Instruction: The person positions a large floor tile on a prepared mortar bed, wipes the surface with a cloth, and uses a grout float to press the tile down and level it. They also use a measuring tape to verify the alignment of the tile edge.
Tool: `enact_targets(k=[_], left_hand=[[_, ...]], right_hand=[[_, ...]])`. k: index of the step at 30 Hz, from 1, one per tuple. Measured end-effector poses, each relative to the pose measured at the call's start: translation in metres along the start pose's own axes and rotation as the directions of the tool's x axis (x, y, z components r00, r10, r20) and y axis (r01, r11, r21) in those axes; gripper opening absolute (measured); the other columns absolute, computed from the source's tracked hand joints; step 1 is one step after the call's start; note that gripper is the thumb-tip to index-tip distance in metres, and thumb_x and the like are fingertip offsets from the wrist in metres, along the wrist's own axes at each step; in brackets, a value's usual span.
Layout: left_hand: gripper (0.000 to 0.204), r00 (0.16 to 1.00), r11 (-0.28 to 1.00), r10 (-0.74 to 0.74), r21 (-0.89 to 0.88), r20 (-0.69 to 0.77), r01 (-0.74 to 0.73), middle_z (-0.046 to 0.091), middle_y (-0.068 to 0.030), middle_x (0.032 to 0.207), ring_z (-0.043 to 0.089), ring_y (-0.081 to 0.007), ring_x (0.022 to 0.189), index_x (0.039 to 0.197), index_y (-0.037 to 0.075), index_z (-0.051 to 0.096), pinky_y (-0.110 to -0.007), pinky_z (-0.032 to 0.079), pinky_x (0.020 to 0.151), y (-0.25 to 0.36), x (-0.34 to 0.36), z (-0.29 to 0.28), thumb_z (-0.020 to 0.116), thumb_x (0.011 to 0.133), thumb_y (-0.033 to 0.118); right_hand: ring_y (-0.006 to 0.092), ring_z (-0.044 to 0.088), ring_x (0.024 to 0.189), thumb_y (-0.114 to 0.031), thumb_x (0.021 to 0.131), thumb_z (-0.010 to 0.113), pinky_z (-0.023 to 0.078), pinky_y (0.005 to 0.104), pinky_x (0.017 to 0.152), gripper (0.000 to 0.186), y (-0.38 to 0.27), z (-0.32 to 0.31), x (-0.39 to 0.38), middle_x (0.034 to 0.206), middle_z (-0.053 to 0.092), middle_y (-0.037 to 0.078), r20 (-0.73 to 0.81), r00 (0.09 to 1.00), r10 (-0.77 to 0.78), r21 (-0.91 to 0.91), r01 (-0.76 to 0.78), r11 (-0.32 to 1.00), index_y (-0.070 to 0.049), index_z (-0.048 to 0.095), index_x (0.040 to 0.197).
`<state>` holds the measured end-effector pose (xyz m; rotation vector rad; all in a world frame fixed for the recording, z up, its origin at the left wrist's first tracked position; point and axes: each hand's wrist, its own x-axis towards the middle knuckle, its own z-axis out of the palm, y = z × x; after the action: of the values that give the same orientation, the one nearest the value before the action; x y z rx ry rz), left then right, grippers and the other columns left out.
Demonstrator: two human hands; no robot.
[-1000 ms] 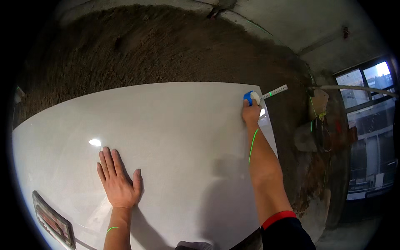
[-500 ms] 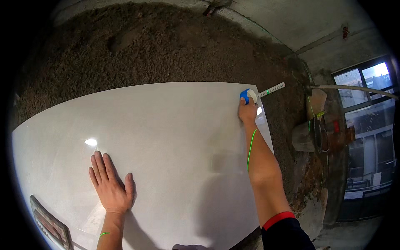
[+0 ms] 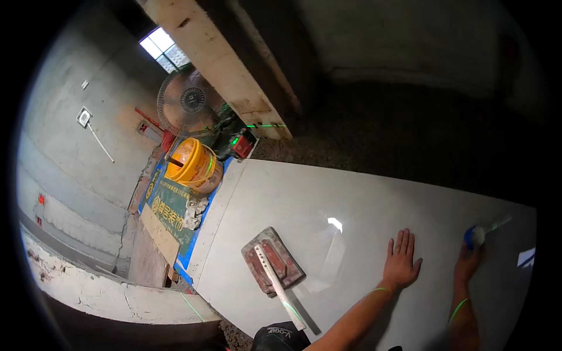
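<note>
A large glossy off-white tile [image 3: 328,193] lies in front of me. My left hand [image 3: 401,266] rests flat on it, palm down, its fingers stretched out and holding nothing. Farther right, my right hand [image 3: 468,264] has its fingers closed round a blue and white tape measure [image 3: 475,236]. A short length of its pale blade sticks out to the upper right, blurred and above the tile. Left of my hands, a worn rectangular hand float [image 3: 293,266] lies on the tile. Across the float rests a white strip with holes [image 3: 272,278].
Beyond the tile's left edge stand a yellow bucket [image 3: 205,169], a red laser level [image 3: 242,146] with green light and a fan [image 3: 190,102]. A crumpled cloth [image 3: 195,212] lies on a green and blue sheet [image 3: 175,199]. Dark mortar bed [image 3: 363,134] borders the far edge.
The view has swung left, bringing the bucket, fan and whole float into sight. My left hand stays flat on the tile; my right still grips the tape measure, now seen nearer the left hand.
</note>
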<state>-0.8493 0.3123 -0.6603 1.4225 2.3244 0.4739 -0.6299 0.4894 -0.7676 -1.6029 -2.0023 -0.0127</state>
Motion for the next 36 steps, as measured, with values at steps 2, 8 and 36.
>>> enact_targets(k=[2,8,36], left_hand=[[0.087,0.994,0.980,0.028,-0.198,0.110,-0.005,0.012,-0.0201,0.163,0.007,-0.0354,0.152,0.155,0.001,0.017,-0.053,0.008,0.121,-0.006,0.013,-0.023,0.060,0.086,0.030],[0.094,0.924,0.847,0.306,-0.509,0.228,-0.155,0.035,-0.0255,0.152,0.035,-0.0382,0.141,0.152,-0.002,0.024,-0.044,0.030,0.115,-0.102,0.004,-0.141,0.074,0.077,0.025],[0.090,0.372,0.640,-0.762,-0.700,-0.529,0.316,0.043,-0.0181,0.140,0.041,-0.0279,0.134,0.141,-0.004,0.032,-0.038,0.029,0.114,-0.568,-0.039,-0.260,0.088,0.073,0.016]], right_hand=[[0.0397,0.042,0.133,-0.022,0.095,0.066,0.041,0.0457,0.107,0.044,-0.071,-0.023,-0.042,0.141,0.043,0.026,0.128,0.992,-0.007,0.164,-0.014,0.986,-0.002,0.052,0.131],[0.0345,0.050,0.125,-0.011,0.078,0.075,0.045,0.0399,0.100,0.032,-0.253,-0.114,-0.062,0.141,0.044,0.018,0.532,0.687,-0.494,0.770,-0.150,0.620,-0.006,0.062,0.107],[0.0384,0.038,0.138,-0.035,0.099,0.047,0.026,0.0563,0.115,0.054,-0.505,0.058,-0.082,0.148,0.041,0.019,0.426,0.732,-0.532,0.155,0.520,0.840,-0.002,0.043,0.142]])
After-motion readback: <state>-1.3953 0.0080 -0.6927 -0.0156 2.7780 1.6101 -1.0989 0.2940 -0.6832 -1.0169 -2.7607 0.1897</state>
